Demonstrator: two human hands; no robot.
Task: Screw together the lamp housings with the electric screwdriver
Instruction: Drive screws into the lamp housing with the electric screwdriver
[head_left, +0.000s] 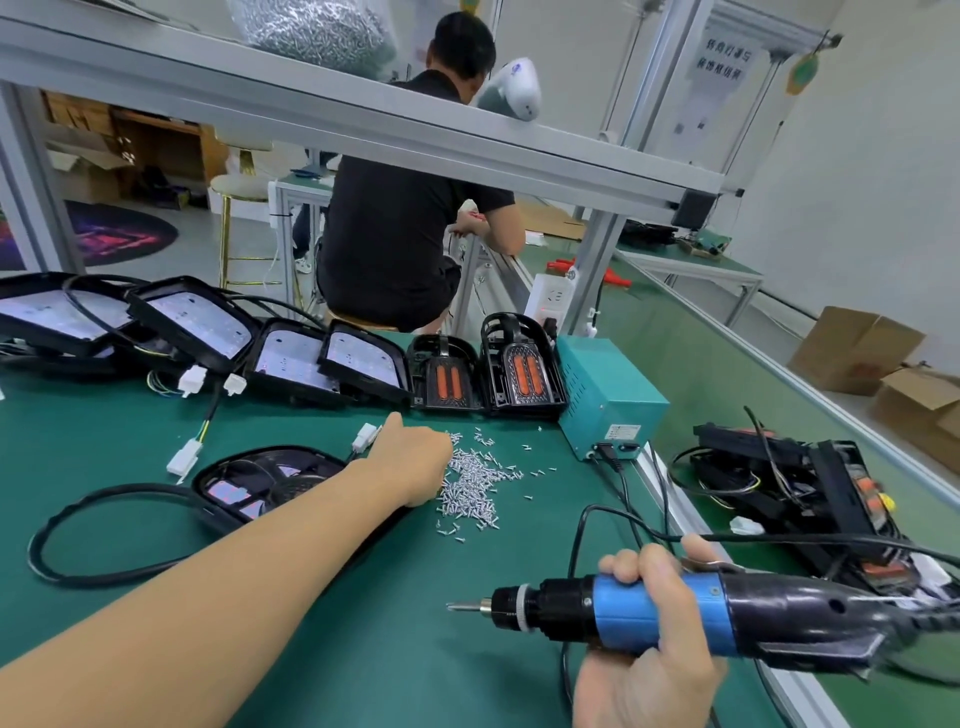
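Lamp housing (270, 480) lying near-left under the forearm; right hand (649, 613) gripping electric screwdriver (675, 616), bit pointing left; left hand (415, 462) reaching into screw pile (475, 486) just right of housing, grasp not visible.

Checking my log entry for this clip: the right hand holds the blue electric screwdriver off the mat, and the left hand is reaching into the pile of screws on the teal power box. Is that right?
Not quite. In the head view the pile of screws lies on the green mat, left of the teal power box, not on it. Otherwise correct: the right hand holds the blue electric screwdriver, and the left hand reaches into the screws.
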